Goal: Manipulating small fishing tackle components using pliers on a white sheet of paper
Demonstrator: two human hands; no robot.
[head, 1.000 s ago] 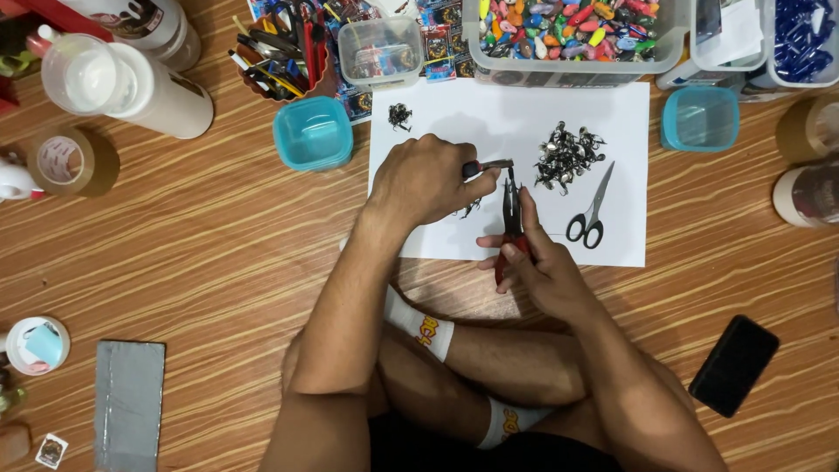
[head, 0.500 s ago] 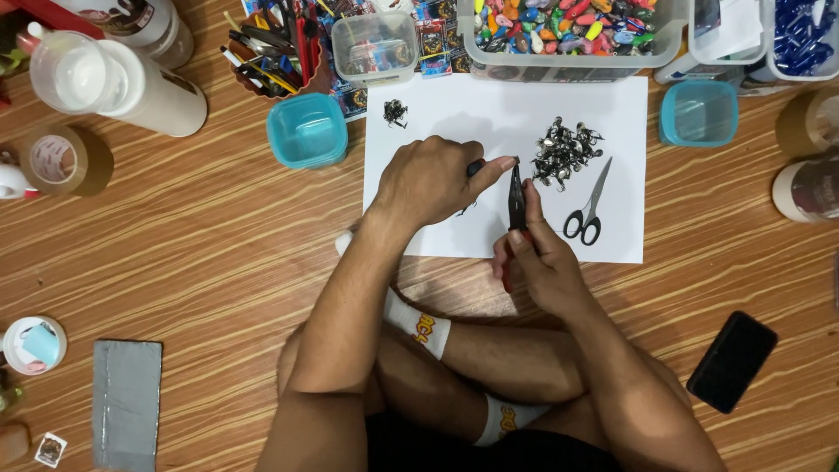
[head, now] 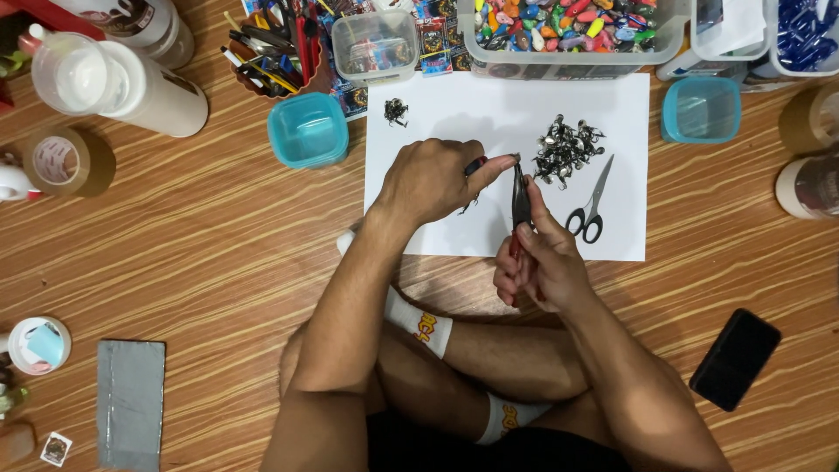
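Over the white paper sheet (head: 454,114), the right hand (head: 540,262) grips dark pliers (head: 521,199) with curled fingers, while the left hand (head: 433,179) pinches a small metal piece (head: 514,158) at their tip, near the pile of metal bits (head: 566,149).

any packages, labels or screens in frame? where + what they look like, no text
Phone: lower right on the floor, black rectangle, screen dark.
White bottle: top left, lying on its side, with a label band.
Printed packets: top centre under the clear tubs, small, multicoloured.
Small printed card: bottom left corner, white edge, dark picture.
Tape roll: left edge, brown, with a printed inner core.
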